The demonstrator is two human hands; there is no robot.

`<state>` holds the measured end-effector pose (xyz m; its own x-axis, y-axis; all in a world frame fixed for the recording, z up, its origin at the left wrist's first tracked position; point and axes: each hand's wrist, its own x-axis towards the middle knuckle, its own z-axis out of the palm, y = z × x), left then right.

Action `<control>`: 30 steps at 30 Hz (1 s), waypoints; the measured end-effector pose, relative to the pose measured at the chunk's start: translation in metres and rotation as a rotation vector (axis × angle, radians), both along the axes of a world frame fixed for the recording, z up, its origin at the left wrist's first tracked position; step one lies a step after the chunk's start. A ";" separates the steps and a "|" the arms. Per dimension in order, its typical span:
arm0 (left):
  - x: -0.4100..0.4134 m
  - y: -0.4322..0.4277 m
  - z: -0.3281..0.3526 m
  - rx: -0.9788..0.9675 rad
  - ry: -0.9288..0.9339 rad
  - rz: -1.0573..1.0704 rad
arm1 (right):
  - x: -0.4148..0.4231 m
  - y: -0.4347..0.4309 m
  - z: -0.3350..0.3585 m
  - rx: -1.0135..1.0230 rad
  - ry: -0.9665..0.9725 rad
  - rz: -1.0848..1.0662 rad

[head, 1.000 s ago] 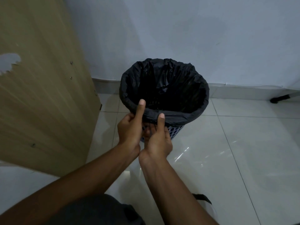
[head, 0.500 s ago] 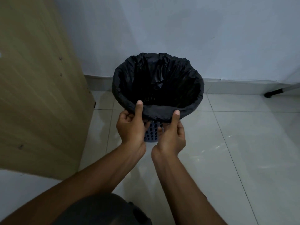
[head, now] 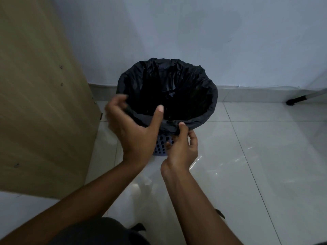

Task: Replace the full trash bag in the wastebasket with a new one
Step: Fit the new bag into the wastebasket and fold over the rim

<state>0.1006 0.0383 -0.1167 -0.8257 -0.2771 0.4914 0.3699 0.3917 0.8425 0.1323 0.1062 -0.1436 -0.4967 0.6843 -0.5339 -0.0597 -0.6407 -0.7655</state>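
A black trash bag [head: 177, 89] lines a blue perforated wastebasket [head: 161, 145], its edge folded over the rim. The basket stands on the tiled floor by the wall. My right hand [head: 182, 147] pinches the folded bag edge at the near rim, thumb on top. My left hand [head: 132, 126] is lifted at the near-left rim, blurred, fingers spread and curled, thumb raised over the bag's edge; I cannot tell if it touches the bag. The bag's inside is too dark to see.
A wooden cabinet side [head: 40, 96] stands close on the left. The white wall [head: 194, 32] and its skirting run behind the basket. A black-tipped leg [head: 297, 99] rests on the floor at far right. Glossy white tiles [head: 265, 165] stretch to the right.
My left hand has come off the near rim and swung up and left, fingers opening. My right hand has shifted right along the rim, still pinching the bag edge.
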 end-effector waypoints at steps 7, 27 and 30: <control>-0.042 0.054 0.047 -0.833 0.255 -0.835 | -0.001 -0.002 0.000 0.019 0.005 0.042; -0.092 0.090 0.001 -0.913 -0.444 -1.204 | -0.031 0.107 0.015 0.036 -0.007 0.145; -0.093 0.090 -0.002 -0.864 -0.474 -1.226 | -0.034 0.114 0.009 0.056 0.011 0.203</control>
